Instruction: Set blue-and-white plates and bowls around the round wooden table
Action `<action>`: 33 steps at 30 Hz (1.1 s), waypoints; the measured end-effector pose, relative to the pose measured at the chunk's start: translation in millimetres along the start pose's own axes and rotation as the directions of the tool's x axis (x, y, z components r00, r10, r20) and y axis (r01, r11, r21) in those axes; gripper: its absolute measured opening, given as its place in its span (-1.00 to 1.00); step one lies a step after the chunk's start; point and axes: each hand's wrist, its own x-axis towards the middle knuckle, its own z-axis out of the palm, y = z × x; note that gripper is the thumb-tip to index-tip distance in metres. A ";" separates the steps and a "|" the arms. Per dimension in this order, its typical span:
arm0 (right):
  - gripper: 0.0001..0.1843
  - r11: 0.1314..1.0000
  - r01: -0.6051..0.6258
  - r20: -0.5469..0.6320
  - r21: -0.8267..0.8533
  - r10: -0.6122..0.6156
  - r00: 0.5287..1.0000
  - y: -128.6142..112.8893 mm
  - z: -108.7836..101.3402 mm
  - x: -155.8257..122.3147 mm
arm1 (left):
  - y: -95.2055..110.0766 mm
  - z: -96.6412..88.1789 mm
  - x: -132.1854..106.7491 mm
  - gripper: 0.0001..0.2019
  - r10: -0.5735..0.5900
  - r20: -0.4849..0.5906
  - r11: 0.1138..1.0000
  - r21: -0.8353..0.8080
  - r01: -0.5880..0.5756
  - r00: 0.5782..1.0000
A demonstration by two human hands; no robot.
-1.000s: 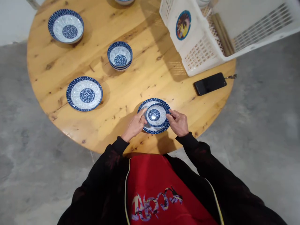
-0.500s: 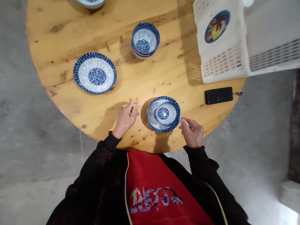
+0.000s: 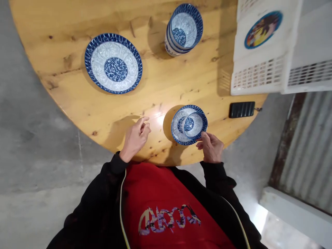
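A small blue-and-white bowl (image 3: 194,125) sits inside a wider blue-rimmed dish (image 3: 177,126) near the table's front edge. My right hand (image 3: 211,147) pinches the lower right rim of the small bowl, thumb on top. Fingers underneath are partly hidden. To the left of the dish, my left hand (image 3: 136,137) hovers over the wood with loosely curled, parted fingers and nothing in them. Farther back on the left lies a large blue-and-white plate (image 3: 116,64). Several nested bowls (image 3: 184,29) stand behind the dish.
A white perforated plastic basket (image 3: 256,65) with an oval sticker takes up the table's back right. In front of it lies a black phone-like object (image 3: 241,109) with a small chain. The round wooden table's (image 3: 155,152) edge curves close to my body.
My right hand has moved to the small bowl's rim and closed on it. The view has shifted forward and nearer, and the bowl at the far top left has left the picture.
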 end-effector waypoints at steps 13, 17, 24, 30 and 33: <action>-0.78 0.985 -0.040 0.017 0.165 0.038 0.999 5.0 16.5 5.6 | -11.9 -1.9 -11.4 -0.67 -0.024 -0.098 1.000 -0.006 0.023 0.995; -0.78 0.986 -0.016 0.029 0.168 0.011 1.000 7.3 15.6 5.7 | -9.7 5.0 -20.1 -0.67 -0.022 -0.107 1.000 -0.018 0.020 0.994; -0.76 0.983 -0.019 0.068 0.184 0.007 0.998 6.8 14.7 4.5 | -1.9 13.1 -30.3 -0.64 -0.010 -0.122 1.000 0.018 0.012 0.993; -0.64 0.983 -0.032 0.116 0.178 0.012 0.993 9.0 4.2 0.9 | 0.2 17.9 -40.0 -0.62 -0.054 -0.132 0.998 0.019 0.057 0.990; -0.58 0.965 -0.052 0.107 0.256 0.025 0.994 13.2 -2.0 1.4 | 1.1 20.5 -48.6 -0.60 -0.064 -0.138 0.997 0.028 0.069 0.988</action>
